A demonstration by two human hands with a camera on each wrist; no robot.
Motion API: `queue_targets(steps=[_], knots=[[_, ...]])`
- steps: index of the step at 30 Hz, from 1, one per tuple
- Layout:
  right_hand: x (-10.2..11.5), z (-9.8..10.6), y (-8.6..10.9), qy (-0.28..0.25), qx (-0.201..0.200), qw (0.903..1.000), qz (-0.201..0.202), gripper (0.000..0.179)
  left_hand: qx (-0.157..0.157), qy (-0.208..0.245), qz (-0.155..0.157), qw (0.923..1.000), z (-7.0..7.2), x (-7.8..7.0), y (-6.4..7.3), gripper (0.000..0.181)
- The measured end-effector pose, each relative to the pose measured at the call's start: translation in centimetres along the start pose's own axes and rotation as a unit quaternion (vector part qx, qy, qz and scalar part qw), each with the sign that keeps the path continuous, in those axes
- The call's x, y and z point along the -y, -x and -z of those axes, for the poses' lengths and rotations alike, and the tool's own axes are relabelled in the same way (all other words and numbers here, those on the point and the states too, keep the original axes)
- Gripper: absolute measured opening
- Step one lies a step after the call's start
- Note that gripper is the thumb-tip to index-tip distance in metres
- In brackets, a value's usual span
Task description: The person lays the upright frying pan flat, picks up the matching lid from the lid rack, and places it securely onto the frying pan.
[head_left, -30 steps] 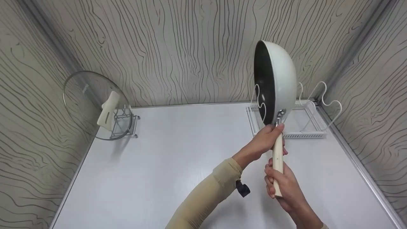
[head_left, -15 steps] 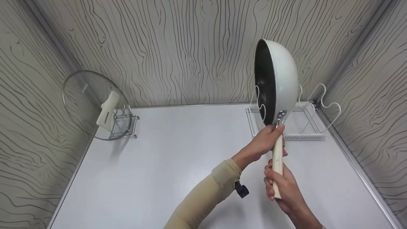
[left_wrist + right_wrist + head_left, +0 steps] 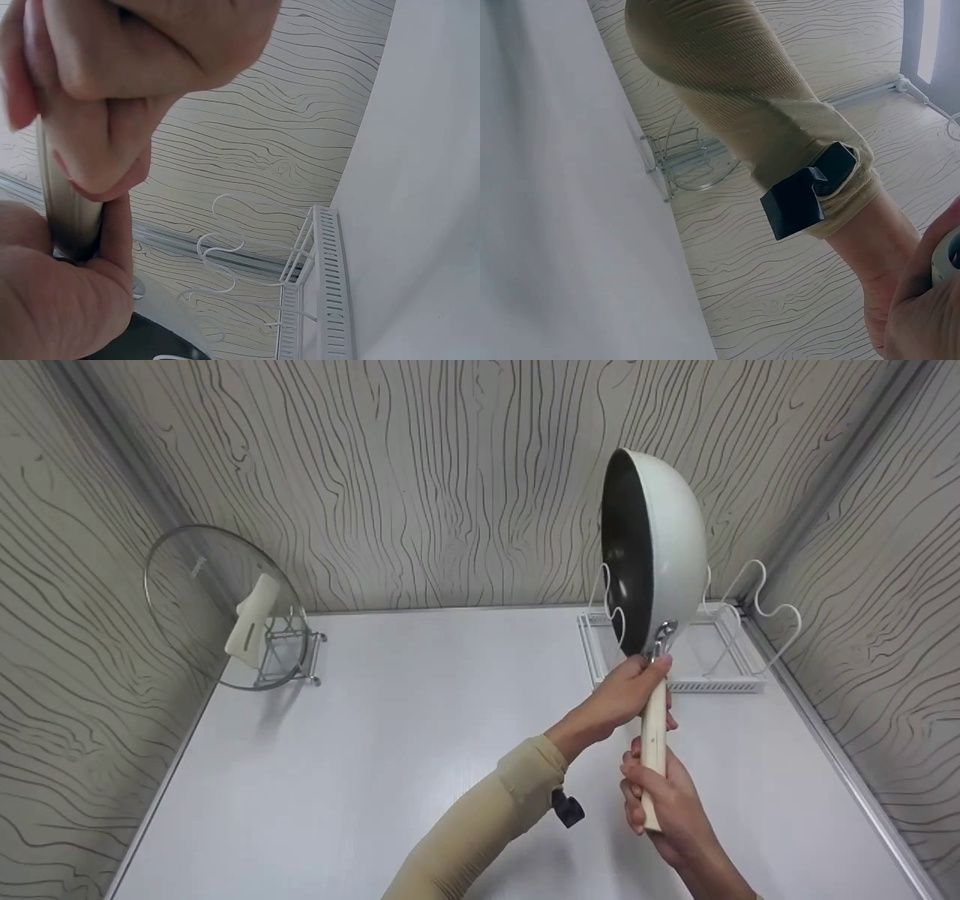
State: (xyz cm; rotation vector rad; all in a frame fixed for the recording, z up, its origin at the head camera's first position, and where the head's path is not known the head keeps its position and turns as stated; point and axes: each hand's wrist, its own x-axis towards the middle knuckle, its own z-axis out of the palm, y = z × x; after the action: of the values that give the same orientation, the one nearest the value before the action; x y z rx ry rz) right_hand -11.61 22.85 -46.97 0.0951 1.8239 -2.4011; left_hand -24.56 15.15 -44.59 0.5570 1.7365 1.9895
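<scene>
A deep frying pan point(image 3: 679, 547), white outside and dark inside, stands on its edge in the head view, its opening facing left. My left hand point(image 3: 628, 690) grips its cream handle point(image 3: 654, 727) at the top, just below the metal joint, with the thumb along it. Lower down, my right hand point(image 3: 664, 795) wraps round the handle near its end. The pan's bowl overlaps the white wire rack point(image 3: 716, 687), one wavy divider showing in front of the dark inside. In the left wrist view, both hands are curled round the handle, and the rack point(image 3: 330, 285) stands beyond.
At the left, a glass lid point(image 3: 150, 585) with a cream knob point(image 3: 255, 619) leans upright in a small metal stand point(image 3: 311, 660). White tabletop point(image 3: 360, 750) lies between stand and rack. Wood-patterned walls point(image 3: 450, 487) enclose the back and both sides.
The pan's bowl has risen very slightly and drifted a little right against the rack. Both hands keep their hold on the handle; the lid and its stand are unchanged.
</scene>
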Motion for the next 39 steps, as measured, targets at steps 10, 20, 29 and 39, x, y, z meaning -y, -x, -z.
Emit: queue_targets(steps=[10, 20, 29, 39], knots=[[-0.31, 0.10, 0.26, -0.016, 0.002, 0.9998, 0.011, 0.022, 0.011, 0.023, -0.011, 0.9996, -0.07, 0.06, 0.21, 0.038], [-0.67, 0.05, 0.31, -0.012, 0.015, 0.9996, 0.018, 0.023, 0.007, 0.015, -0.013, 0.9998, -0.05, 0.20, 0.40, 0.031], [-0.46, 0.06, 0.25, -0.005, 0.022, 0.9993, 0.029, 0.024, 0.015, 0.001, -0.020, 0.9997, 0.03, -0.21, 0.48, 0.030], [-0.59, -0.01, 0.29, 0.000, 0.019, 0.9993, 0.033, 0.025, 0.023, 0.012, -0.022, 0.9994, 0.13, -0.26, 0.58, 0.028]])
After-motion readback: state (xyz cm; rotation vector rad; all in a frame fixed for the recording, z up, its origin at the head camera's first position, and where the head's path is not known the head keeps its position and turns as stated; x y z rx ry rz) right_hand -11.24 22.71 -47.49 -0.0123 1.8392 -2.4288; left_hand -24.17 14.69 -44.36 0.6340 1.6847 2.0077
